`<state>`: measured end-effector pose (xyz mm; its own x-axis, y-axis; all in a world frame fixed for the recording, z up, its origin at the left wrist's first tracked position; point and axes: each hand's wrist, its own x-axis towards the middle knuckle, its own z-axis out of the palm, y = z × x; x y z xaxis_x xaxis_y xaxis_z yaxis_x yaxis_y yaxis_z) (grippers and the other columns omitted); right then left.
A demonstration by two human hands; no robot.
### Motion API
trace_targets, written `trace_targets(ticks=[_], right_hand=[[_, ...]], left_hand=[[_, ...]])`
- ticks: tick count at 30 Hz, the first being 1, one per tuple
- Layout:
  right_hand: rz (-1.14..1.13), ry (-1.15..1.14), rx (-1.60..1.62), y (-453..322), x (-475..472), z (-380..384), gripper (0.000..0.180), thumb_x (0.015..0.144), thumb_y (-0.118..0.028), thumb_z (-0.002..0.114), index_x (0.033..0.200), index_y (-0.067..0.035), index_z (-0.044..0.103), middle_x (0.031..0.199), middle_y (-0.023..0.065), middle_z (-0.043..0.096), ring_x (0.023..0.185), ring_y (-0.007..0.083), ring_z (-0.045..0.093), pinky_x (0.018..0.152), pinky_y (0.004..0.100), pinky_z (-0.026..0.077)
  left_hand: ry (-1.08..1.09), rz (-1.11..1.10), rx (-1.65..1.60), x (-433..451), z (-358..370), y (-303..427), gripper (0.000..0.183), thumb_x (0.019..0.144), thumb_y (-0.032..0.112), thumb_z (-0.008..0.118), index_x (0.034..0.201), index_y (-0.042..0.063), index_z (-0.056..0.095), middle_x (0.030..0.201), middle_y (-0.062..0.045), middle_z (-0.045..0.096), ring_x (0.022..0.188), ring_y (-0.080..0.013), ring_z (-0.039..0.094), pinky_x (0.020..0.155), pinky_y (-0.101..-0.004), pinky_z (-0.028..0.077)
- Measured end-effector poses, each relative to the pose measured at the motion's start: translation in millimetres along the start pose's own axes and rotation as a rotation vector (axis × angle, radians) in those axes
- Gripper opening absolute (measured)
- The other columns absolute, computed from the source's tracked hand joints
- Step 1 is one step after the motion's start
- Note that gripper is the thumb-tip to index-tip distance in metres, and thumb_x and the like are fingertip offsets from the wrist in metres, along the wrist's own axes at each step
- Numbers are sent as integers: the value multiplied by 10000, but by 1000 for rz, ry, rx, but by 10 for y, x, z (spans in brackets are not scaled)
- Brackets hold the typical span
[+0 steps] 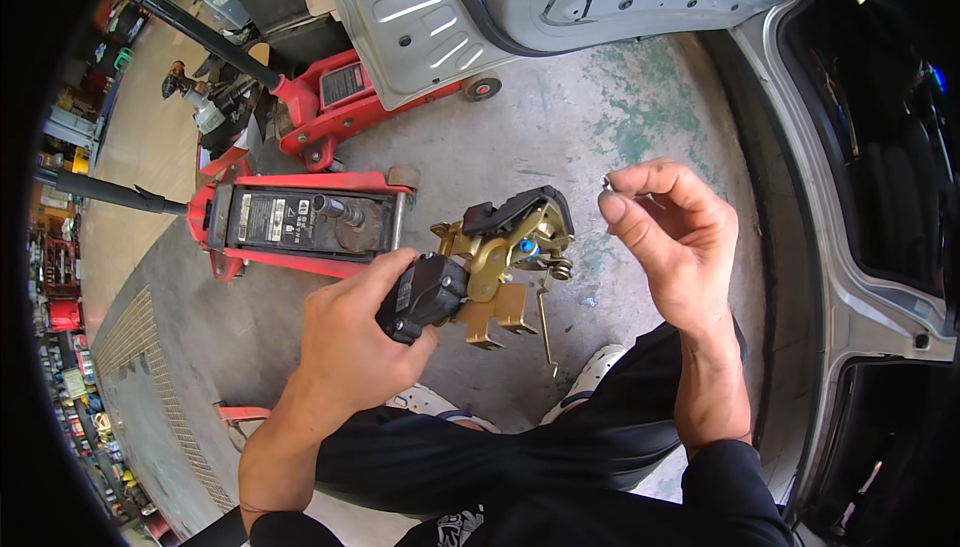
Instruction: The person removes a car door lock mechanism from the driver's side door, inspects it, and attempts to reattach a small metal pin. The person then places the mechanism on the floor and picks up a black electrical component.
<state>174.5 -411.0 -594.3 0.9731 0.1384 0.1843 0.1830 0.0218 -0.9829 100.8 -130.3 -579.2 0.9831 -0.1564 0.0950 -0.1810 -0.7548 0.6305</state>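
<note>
My left hand [360,337] grips the black plastic housing of a car door latch assembly [487,266], holding it above the concrete floor. Gold-coloured metal plates, a blue plastic piece [528,246] and a coil spring [560,269] show on its far end. A thin bent metal rod [547,329] hangs down from that end. To the right, my right hand [667,232] pinches a tiny shiny metal part [606,182] between thumb and forefinger, apart from the latch. Fingers cover most of that small part, so its exact kind cannot be told.
Two red floor jacks [311,224] [330,108] with long black handles stand at the left. An open silver car door [420,14] reaches in from the top. The car's door opening [802,262] runs down the right. A cordless power tool [199,101] lies beyond the jacks.
</note>
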Motion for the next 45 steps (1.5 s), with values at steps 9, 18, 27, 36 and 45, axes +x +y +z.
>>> trace_targets(ticks=[9, 18, 27, 36, 45], right_hand=[[65, -51, -82, 50, -45, -22, 180, 944, -43, 760, 1105, 14, 702, 1008, 52, 725, 872, 100, 668, 794, 265, 560], [143, -25, 44, 94, -84, 150, 189, 956, -16, 742, 1141, 17, 726, 974, 31, 732, 813, 59, 657, 721, 224, 548], [49, 6, 44, 136, -89, 242, 198, 944, 14, 744, 1141, 18, 731, 1043, 56, 728, 835, 76, 680, 726, 223, 554], [48, 6, 88, 137, -103, 288, 200, 936, -3, 759, 1134, 17, 741, 1026, 73, 732, 848, 96, 686, 723, 235, 567], [33, 50, 67, 144, -107, 311, 186, 931, -19, 771, 1110, 28, 752, 963, 81, 749, 799, 92, 687, 692, 233, 581]], left_hand=[[142, 21, 145, 14, -6, -2, 579, 653, 67, 801, 1211, 15, 653, 986, -168, 751, 871, -348, 745, 757, -383, 583], [75, -43, 155, 28, -7, 35, 577, 655, 76, 803, 1210, 23, 656, 969, -171, 748, 864, -359, 740, 760, -387, 584], [133, -47, 128, 23, -20, -25, 580, 652, 70, 805, 1211, 35, 657, 1006, -173, 746, 888, -356, 742, 765, -384, 585], [123, -48, 133, 45, -34, -3, 580, 659, 72, 804, 1220, 33, 657, 1009, -171, 747, 893, -356, 743, 778, -382, 586], [140, -43, 143, 73, -15, -10, 586, 654, 70, 803, 1220, 30, 657, 985, -163, 752, 875, -351, 746, 767, -381, 585]])
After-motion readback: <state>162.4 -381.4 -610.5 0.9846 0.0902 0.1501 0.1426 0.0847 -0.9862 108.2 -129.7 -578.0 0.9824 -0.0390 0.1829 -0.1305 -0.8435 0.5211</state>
